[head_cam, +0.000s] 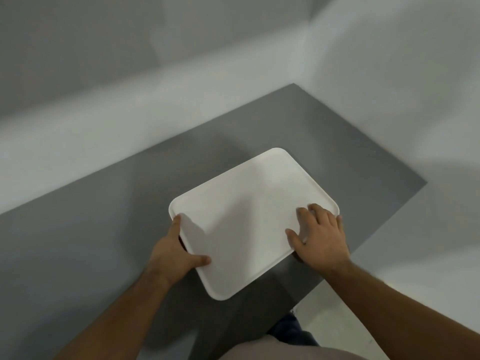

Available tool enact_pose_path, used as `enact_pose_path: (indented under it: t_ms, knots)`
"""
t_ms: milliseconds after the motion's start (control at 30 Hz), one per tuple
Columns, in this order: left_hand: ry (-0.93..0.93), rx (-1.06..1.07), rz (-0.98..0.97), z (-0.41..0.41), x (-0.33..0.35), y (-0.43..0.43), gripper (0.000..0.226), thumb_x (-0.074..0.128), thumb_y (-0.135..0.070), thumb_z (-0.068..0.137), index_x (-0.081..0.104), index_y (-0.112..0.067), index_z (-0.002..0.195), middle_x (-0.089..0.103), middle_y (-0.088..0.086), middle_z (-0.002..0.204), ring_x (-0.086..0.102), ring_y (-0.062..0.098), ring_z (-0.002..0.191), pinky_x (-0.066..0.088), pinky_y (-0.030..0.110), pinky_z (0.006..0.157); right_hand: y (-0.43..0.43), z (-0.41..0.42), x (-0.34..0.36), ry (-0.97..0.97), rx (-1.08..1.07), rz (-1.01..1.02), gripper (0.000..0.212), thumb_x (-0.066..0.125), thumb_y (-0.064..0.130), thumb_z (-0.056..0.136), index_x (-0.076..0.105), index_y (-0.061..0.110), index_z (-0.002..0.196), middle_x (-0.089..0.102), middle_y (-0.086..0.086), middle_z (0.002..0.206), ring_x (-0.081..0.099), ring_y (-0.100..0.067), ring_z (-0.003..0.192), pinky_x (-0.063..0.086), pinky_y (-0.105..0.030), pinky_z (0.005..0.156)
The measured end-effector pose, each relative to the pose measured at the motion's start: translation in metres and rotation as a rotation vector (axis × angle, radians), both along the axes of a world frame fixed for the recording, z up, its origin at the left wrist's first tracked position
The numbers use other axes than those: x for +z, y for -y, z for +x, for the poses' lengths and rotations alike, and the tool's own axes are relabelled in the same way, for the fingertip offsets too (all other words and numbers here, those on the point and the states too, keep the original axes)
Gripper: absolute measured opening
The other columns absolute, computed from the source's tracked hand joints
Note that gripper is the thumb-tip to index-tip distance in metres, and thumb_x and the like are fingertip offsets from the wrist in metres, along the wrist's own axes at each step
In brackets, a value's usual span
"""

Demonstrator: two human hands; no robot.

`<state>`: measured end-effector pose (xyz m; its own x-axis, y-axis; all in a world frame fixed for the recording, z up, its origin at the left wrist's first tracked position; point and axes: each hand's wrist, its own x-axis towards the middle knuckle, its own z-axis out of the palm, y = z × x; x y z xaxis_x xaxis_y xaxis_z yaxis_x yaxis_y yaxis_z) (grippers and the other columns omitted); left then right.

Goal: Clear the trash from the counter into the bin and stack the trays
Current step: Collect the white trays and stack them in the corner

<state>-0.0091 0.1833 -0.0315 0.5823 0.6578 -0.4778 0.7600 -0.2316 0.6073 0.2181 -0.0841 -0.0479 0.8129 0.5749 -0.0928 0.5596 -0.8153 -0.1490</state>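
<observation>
While the white tray (pixel 246 216) lay skewed on the grey surface (pixel 78 242), with one corner pointing toward the place where the two pale walls (pixel 130 74) met, both hands were on its near end. Left hand (pixel 171 255): gripped the tray's left near edge, thumb (pixel 202 260) pressed on the top face, forefinger stretched along the rim, the remaining fingers hidden beneath. Right hand (pixel 322 235): laid palm-down on the right near corner, fingers (pixel 302 216) straight and spread, resting flat on the top face and holding nothing. The tray's near corner sat close to the surface's front edge. A dark sliver (pixel 182 244) showed under the tray beside the left hand, and another by the right hand. Could not tell what lay below, nor whether the tray was touching the surface or raised off it. Pale floor (pixel 337 320) was visible past the surface's right end.
</observation>
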Motion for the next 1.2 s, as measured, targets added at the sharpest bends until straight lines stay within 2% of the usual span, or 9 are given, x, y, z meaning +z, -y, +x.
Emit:
enact_pose_path:
  t_ms: [67,133,233,267,400,467,667,900,1200]
  knots:
    - [-0.048,-0.051,0.071,0.033,0.003,0.010,0.144,0.096,-0.051,0.050,0.008,-0.034,0.163,0.046,0.006,0.150,0.052,0.032,0.131,0.047,0.044,0.104,0.014,0.031,0.000,-0.016,0.000,-0.008,0.070,0.027,0.075,0.091,0.036,0.035,0.147,0.039,0.000,0.158,0.034,-0.030,0.146,0.016,-0.059,0.122]
    - [-0.102,-0.078,0.132,0.066,0.006,0.019,0.143,0.092,-0.062,0.047,0.012,-0.034,0.162,0.028,0.006,0.157,0.045,0.033,0.138,0.045,0.047,0.108,0.025,0.064,0.001,-0.021,0.000,-0.017,0.073,0.025,0.076,0.091,0.035,0.034,0.150,0.036,-0.001,0.160,0.031,-0.030,0.147,0.014,-0.059,0.123]
    - [-0.156,-0.147,0.257,0.114,0.010,0.033,0.136,0.086,-0.070,0.051,0.019,-0.031,0.162,-0.007,-0.001,0.168,0.017,0.037,0.152,0.036,0.056,0.115,0.037,0.109,0.002,-0.028,0.000,-0.031,0.075,0.022,0.077,0.091,0.032,0.034,0.152,0.032,-0.002,0.162,0.028,-0.030,0.150,0.014,-0.059,0.123]
    - [-0.155,-0.175,0.299,0.131,0.010,0.037,0.130,0.085,-0.069,0.055,0.022,-0.030,0.161,-0.013,-0.003,0.168,0.012,0.036,0.153,0.035,0.057,0.115,0.038,0.126,0.002,-0.036,-0.001,-0.037,0.075,0.021,0.077,0.091,0.030,0.034,0.153,0.030,-0.002,0.163,0.026,-0.030,0.150,0.012,-0.059,0.123]
    - [-0.186,-0.293,0.399,0.190,0.013,0.051,0.099,0.072,-0.064,0.079,0.028,-0.027,0.160,0.001,-0.002,0.171,0.015,0.031,0.153,0.030,0.051,0.120,0.034,0.191,0.004,-0.036,0.022,-0.042,0.073,0.023,0.076,0.093,0.031,0.034,0.152,0.030,-0.004,0.162,0.027,-0.031,0.150,0.016,-0.059,0.123]
    - [-0.225,-0.317,0.402,0.217,0.017,0.052,0.093,0.068,-0.061,0.085,0.027,-0.024,0.161,0.007,-0.002,0.172,0.022,0.029,0.153,0.031,0.045,0.121,0.031,0.221,0.005,-0.034,0.037,-0.033,0.071,0.025,0.074,0.093,0.035,0.034,0.150,0.033,-0.005,0.160,0.030,-0.031,0.148,0.018,-0.059,0.122]
    - [-0.292,-0.324,0.383,0.286,0.028,0.032,0.089,0.071,-0.057,0.083,0.036,-0.017,0.154,0.017,0.002,0.171,0.041,0.029,0.145,0.040,0.043,0.113,0.002,0.293,0.000,-0.067,0.073,0.016,0.068,0.033,0.070,0.092,0.038,0.033,0.148,0.033,-0.003,0.156,0.030,-0.029,0.145,0.015,-0.058,0.123]
    - [-0.334,-0.290,0.330,0.340,0.033,-0.014,0.099,0.071,-0.061,0.082,0.027,-0.021,0.161,0.009,-0.009,0.172,0.037,0.024,0.149,0.037,0.045,0.116,-0.046,0.348,0.000,-0.061,0.089,-0.007,0.065,0.039,0.066,0.094,0.039,0.029,0.147,0.030,-0.007,0.158,0.030,-0.033,0.144,0.020,-0.058,0.120]
    - [-0.457,-0.341,0.381,0.392,0.034,-0.062,0.098,0.070,-0.057,0.085,0.026,-0.013,0.160,0.019,0.001,0.170,0.042,0.031,0.144,0.039,0.046,0.111,-0.099,0.393,0.002,-0.048,0.118,-0.062,0.066,0.038,0.070,0.092,0.041,0.029,0.144,0.032,-0.008,0.157,0.033,-0.034,0.142,0.024,-0.060,0.118]
